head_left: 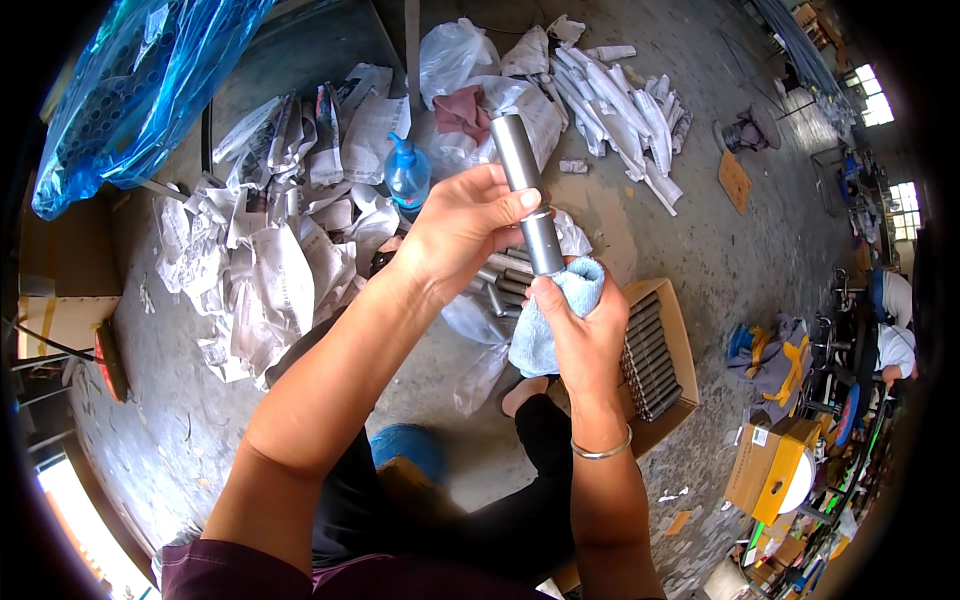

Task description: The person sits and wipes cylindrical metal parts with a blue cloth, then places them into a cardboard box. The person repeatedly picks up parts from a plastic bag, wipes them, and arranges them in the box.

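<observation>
A shiny metal cylinder [516, 150] with a groove near its middle is held up, tilted, between my two hands. My left hand [462, 222] is closed round its upper part, thumb along the side. Around the lower end my right hand [583, 325] grips a light blue cloth [548, 330], which touches the cylinder there. Below, partly hidden by my hands, several metal cylinders [505, 285] lie loose on clear plastic. Beside my right hand a cardboard box [680, 395] holds rows of similar dark metal cylinders [650, 350].
Crumpled newspaper [285, 265] spreads over the floor at left, near a blue spray bottle [407, 175]. Rolled paper bundles [620, 110] and plastic bags [455, 60] lie farther off. Blue plastic [150, 80] hangs at upper left. At right are clothes [775, 365] and a carton [765, 470].
</observation>
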{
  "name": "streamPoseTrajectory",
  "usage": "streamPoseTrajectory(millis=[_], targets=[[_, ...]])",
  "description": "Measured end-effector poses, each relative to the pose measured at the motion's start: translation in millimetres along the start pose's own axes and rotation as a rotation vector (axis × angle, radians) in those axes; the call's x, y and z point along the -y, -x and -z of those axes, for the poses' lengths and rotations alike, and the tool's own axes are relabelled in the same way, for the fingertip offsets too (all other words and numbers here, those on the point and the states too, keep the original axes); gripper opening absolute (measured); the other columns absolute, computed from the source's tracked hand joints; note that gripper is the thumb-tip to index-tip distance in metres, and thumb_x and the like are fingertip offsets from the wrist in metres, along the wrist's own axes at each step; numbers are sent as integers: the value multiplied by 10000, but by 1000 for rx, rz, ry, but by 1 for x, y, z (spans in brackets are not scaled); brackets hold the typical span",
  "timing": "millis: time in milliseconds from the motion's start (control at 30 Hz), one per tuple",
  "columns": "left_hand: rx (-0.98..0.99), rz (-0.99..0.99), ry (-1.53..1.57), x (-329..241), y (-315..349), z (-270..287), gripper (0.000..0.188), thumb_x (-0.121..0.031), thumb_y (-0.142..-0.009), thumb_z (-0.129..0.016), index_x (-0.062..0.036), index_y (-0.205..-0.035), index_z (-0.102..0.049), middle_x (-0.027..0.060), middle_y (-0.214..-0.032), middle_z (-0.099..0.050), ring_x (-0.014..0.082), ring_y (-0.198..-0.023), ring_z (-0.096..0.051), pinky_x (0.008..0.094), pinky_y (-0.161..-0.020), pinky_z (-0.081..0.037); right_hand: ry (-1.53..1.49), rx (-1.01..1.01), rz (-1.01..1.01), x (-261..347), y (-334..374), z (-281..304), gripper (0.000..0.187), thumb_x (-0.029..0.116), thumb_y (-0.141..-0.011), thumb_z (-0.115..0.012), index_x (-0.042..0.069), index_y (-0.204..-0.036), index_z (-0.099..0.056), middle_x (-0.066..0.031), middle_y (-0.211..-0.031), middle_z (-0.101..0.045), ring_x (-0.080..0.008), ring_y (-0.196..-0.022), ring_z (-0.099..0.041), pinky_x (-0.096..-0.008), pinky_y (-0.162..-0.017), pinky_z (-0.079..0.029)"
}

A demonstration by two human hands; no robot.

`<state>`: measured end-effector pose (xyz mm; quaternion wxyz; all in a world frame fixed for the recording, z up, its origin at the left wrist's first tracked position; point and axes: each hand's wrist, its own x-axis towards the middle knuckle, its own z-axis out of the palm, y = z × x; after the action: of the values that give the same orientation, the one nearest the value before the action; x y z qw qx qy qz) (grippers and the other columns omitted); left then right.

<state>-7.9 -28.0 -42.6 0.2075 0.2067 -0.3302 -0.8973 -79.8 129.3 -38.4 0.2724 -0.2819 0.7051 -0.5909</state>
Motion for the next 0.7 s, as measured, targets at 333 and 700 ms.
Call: streamPoseTrajectory(millis=[333, 700], targets=[[-62, -23, -11, 4, 1, -3, 211, -78, -811, -695, -26, -984, -587, 67, -906, -648, 187, -857, -643, 321, -798, -529, -260, -66, -141, 13, 2, -15, 257, 153, -890, -612, -34, -1035, -511, -116, -829, -612, -163, -655, -617, -280, -588, -520], [-6, -10, -82, 3, 4, -3, 222, -116, -815, -701, -22, -987, -599, 83, -926, -651, 175, -861, -629, 319, -802, -517, -367, -86, -165, 4, 1, -14, 191, 177, -910, -582, 9, -990, -542, -86, -828, -610, -113, -630, -557, -243, -559, -472]])
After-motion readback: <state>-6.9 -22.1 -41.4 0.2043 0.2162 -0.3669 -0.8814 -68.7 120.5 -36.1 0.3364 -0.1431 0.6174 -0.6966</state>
